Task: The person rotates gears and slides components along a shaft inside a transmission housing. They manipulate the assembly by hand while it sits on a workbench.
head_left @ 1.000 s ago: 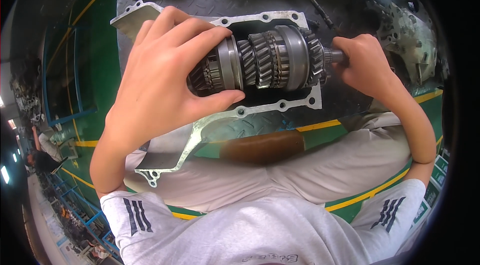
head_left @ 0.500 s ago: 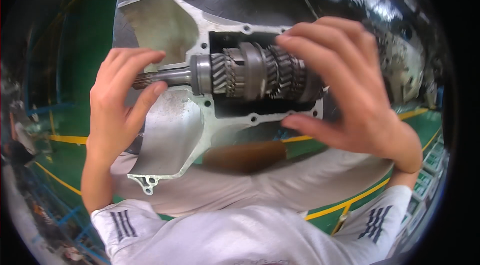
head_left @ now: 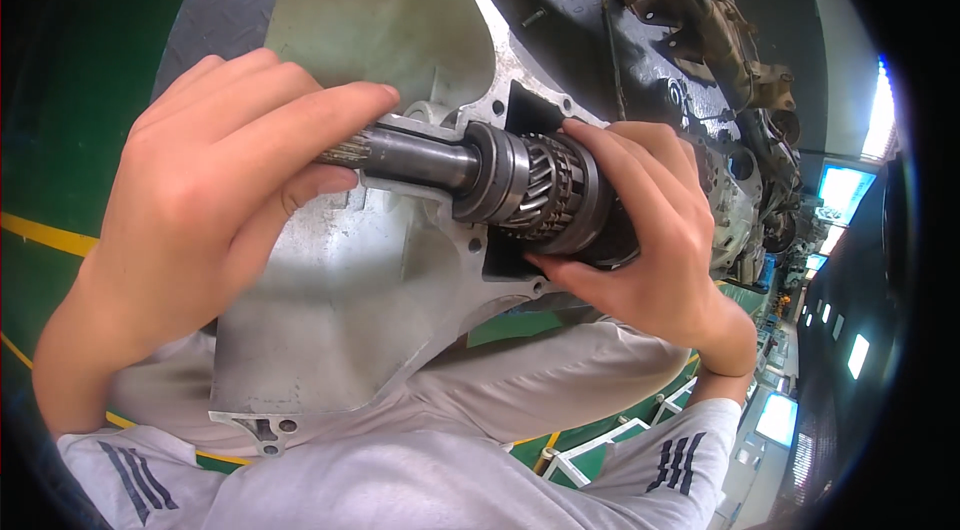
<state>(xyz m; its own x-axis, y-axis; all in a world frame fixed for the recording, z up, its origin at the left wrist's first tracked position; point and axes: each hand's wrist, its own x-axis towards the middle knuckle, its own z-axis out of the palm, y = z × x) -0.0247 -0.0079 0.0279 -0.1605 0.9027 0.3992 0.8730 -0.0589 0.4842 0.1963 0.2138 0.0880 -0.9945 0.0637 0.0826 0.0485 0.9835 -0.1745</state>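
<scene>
A steel gear shaft [head_left: 540, 195] with helical gears, a bearing and a splined end lies in the cavity of a half-open aluminium gearbox housing [head_left: 330, 280]. At its splined end my left hand [head_left: 220, 170] is closed, fingers over the shaft and thumb beneath. My right hand [head_left: 650, 230] wraps round the gears farther along, thumb on the near side and fingers on the far side. The right palm and fingers hide the far end of the gear stack. Bare smooth shaft shows between my left fingertips and the bearing.
The housing rests on a dark tread-plate bench [head_left: 215, 20]. A small bolt [head_left: 534, 18] lies beyond it. Large brown and grey metal machine parts [head_left: 700, 20] stand at the back right. My legs [head_left: 520, 385] are close under the housing's near edge.
My view has swung right and come closer to the housing. The right hand, earlier spread above the gears, now grips them. My left fingers have closed round the splined end.
</scene>
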